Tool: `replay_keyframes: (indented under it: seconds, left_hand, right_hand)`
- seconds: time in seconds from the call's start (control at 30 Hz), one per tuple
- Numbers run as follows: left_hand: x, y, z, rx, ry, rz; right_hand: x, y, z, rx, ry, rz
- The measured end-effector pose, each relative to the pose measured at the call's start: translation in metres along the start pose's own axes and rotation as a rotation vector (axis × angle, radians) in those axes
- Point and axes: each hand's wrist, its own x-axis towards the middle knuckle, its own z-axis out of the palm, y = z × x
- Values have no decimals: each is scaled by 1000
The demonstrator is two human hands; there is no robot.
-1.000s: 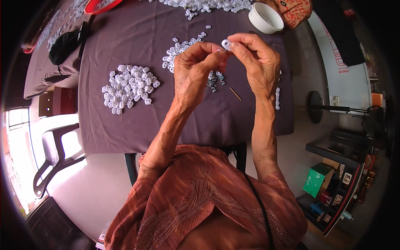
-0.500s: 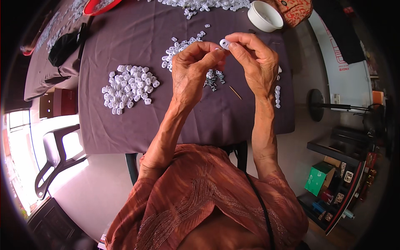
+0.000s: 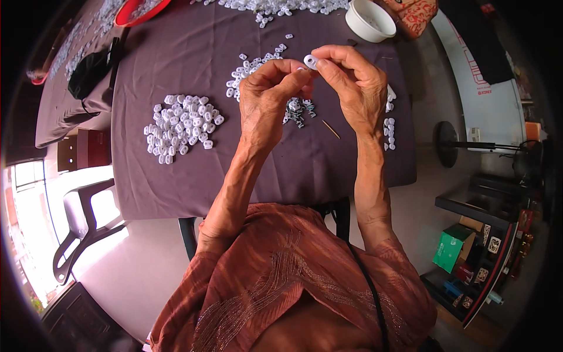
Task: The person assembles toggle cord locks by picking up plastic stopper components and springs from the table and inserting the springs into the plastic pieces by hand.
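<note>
Both hands had slipped a shade leftward in the view over the last second, and the desk and all its goods had shifted a little too, the camera's own angle having changed slightly. More of the white pieces by the right edge had come clear of the right arm as well. And the grip held: the right hand [image 3: 355,82] had its thumb and index finger clamped on a white oval piece [image 3: 310,60], a dark hole showing in its face, held up above the desk [image 3: 167,190] and its dark purplish cloth. Right beside it came the left hand [image 3: 264,97], thumb and index finger closed together, tips all but meeting the oval piece; a pale speck showed there, too small to name, and whether those fingers gripped it could not be told.

Below and between the wrists lay a cluster of small coiled bits [image 3: 300,111], with a thin brownish stick [image 3: 331,129] slanting just beside it. Partly behind the left hand spread one pile of white pieces [image 3: 252,70]; well off to the left sat another, the left pile [image 3: 183,126]. Short rows of white pieces [image 3: 390,134] lined up by the right edge. Up at the far side stood a white bowl [image 3: 366,31], a patterned orange bag [image 3: 415,19] next to it, while a red basin [image 3: 138,22] occupied the far left corner.
</note>
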Motion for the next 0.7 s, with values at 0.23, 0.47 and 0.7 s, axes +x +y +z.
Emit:
replay_keyframes:
  seconds: [0.23, 0.47, 0.7]
  left_hand:
    - [-1, 3, 1, 29, 4, 4]
    - [-1, 2, -1, 28, -8, 11]
    - [-2, 3, 1, 40, 23, -13]
  right_hand:
    - [-1, 0, -1, -25, -12, -13]
    - [-1, 1, 0, -41, -10, -16]
    - [-2, 1, 0, -65, 15, -30]
